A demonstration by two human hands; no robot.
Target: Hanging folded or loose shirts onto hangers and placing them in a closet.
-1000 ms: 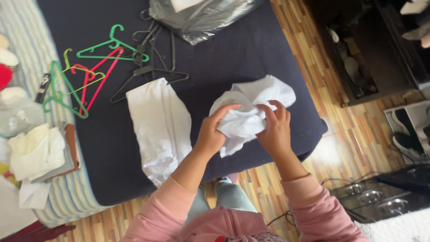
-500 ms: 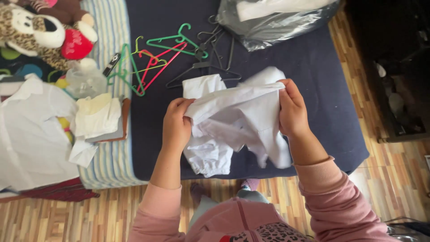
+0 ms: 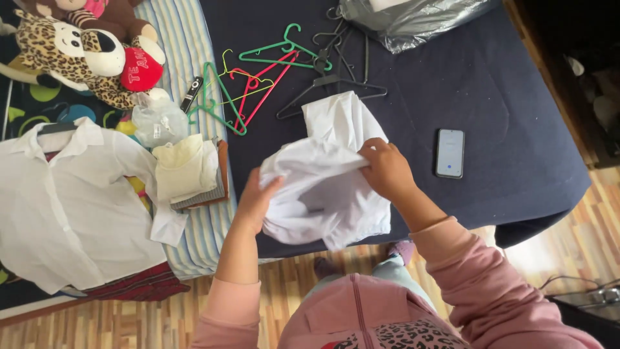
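The person in pink sleeves stands at the edge of the bed (image 3: 516, 97), holding a crumpled white garment (image 3: 323, 194) up over the dark blue cover. The left hand (image 3: 255, 203) cups the cloth's left edge, fingers pressed into it; the right hand (image 3: 386, 169) has its grip closed on a bunched fold at the top. Behind the garment lies a folded white cloth (image 3: 336, 116), and to the right a phone (image 3: 449, 152) rests face up. Left of the hands sits a cream cloth on a book (image 3: 187, 171), beside a white shirt (image 3: 71, 200). Farther back lie coloured hangers (image 3: 258, 77), a leopard plush toy (image 3: 71, 55) and a grey plastic bag (image 3: 413, 19).
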